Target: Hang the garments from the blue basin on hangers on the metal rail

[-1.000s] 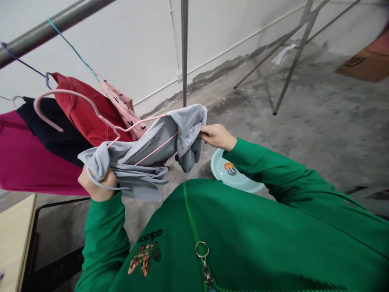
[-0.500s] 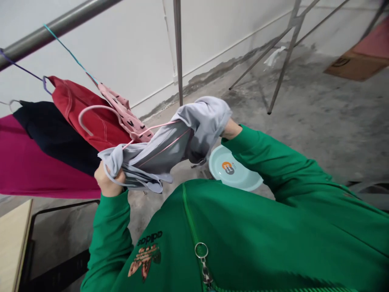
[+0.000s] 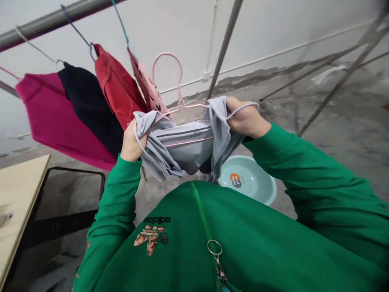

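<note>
A light grey garment (image 3: pixel 191 150) with thin loops of strap is draped over a pink hanger (image 3: pixel 180 81). My left hand (image 3: pixel 133 142) is closed around the bunched cloth at the left end of the hanger. At the right end my right hand (image 3: pixel 244 117) pinches the cloth, with one grey strap looping over its fingers. The hanger's hook points up and touches no rail. Its lower bar crosses the front of the garment, and both its ends are hidden by cloth and fingers.
Clothes hang from a metal rail (image 3: pixel 45 26) at the left: a magenta one (image 3: pixel 57 109), a black one (image 3: pixel 88 109), a red one (image 3: pixel 117 85) and a pink patterned one (image 3: pixel 146 87). A pale blue basin (image 3: pixel 258 182) sits on the floor. A wooden board (image 3: pixel 21 202) lies at lower left.
My right hand has come out from under the cloth and now grips it at the hanger's right end. The hook has swung from leaning left to upright. My view has shifted left.
</note>
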Demonstrator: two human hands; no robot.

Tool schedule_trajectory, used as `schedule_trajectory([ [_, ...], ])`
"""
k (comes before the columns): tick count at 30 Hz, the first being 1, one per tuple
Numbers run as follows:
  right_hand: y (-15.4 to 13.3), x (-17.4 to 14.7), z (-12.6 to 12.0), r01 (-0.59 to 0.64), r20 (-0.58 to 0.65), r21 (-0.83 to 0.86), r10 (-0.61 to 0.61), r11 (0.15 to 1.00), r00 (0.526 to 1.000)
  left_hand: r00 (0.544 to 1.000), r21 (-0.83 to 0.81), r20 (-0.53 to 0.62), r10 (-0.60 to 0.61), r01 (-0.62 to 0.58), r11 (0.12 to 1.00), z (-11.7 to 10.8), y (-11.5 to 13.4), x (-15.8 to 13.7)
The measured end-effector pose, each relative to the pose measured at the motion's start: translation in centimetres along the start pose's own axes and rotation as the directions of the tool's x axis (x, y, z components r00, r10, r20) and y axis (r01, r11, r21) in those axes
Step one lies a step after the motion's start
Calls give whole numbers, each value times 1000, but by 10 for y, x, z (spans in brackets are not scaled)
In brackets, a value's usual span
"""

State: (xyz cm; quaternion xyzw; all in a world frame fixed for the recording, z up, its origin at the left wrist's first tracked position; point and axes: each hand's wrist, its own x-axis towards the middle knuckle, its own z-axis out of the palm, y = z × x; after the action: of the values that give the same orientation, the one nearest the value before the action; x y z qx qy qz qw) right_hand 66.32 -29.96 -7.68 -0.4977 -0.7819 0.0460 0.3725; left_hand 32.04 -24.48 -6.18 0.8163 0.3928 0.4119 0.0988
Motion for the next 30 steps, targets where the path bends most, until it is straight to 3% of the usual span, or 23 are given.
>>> schedule_trajectory([
  [3,-2,-4,-13,3,88,-160,11,987,996,979,-181,-34,-200,190,965,-16,-13,5],
  [6,-4,-8,-23,34,25,-322,-27,946,999,943,-332,-22,-333,307,892,-31,-15,1],
  [8,-4,-9,-25,28,-58,-405,-56,914,997,937,-401,76,-341,342,850,-33,0,-8],
  [11,-3,-9,-24,18,-164,-461,-105,887,981,898,-450,394,-195,373,811,-24,38,-29],
  [12,-2,-8,-24,29,-189,-460,-129,887,973,842,-450,533,-80,363,816,-19,50,-36],
  [13,0,-8,-25,47,-215,-453,-160,891,964,758,-449,650,53,326,832,-15,60,-42],
  [14,1,-7,-27,70,-242,-442,-194,894,951,667,-450,725,171,271,851,-11,65,-46],
  [15,3,-7,-29,96,-268,-433,-230,896,936,614,-449,751,243,205,869,-10,66,-48],
  [16,4,-7,-32,119,-299,-428,-264,896,917,635,-431,730,254,138,892,-10,62,-48],
  [17,5,-8,-35,142,-324,-423,-296,895,899,729,-377,653,205,78,923,-12,54,-46],
  [18,6,-9,-38,159,-341,-417,-317,895,885,856,-285,504,115,39,958,-14,43,-43],
  [19,7,-10,-40,169,-352,-409,-326,896,877,952,-176,305,24,32,984,-17,30,-38],
  [20,7,-10,-42,174,-352,-394,-324,902,878,992,-81,120,-39,49,995,-19,17,-32],
  [21,7,-11,-44,175,-350,-369,-311,913,883,998,-24,0,-67,67,998,-20,4,-27],
  [22,7,-11,-45,173,-352,-337,-295,925,888,997,-14,-35,-70,69,997,-19,-8,-22],
  [24,5,-10,-46,166,-377,-272,-264,948,888,996,-111,59,-71,77,991,-13,-24,-14],
  [27,2,-8,-46,163,-393,-219,-240,962,888,970,-220,202,-138,182,958,-2,-31,-10],
  [30,5,-7,-45,127,-415,-185,-194,975,889,964,-225,130,-234,258,939,-2,-31,-7],
])
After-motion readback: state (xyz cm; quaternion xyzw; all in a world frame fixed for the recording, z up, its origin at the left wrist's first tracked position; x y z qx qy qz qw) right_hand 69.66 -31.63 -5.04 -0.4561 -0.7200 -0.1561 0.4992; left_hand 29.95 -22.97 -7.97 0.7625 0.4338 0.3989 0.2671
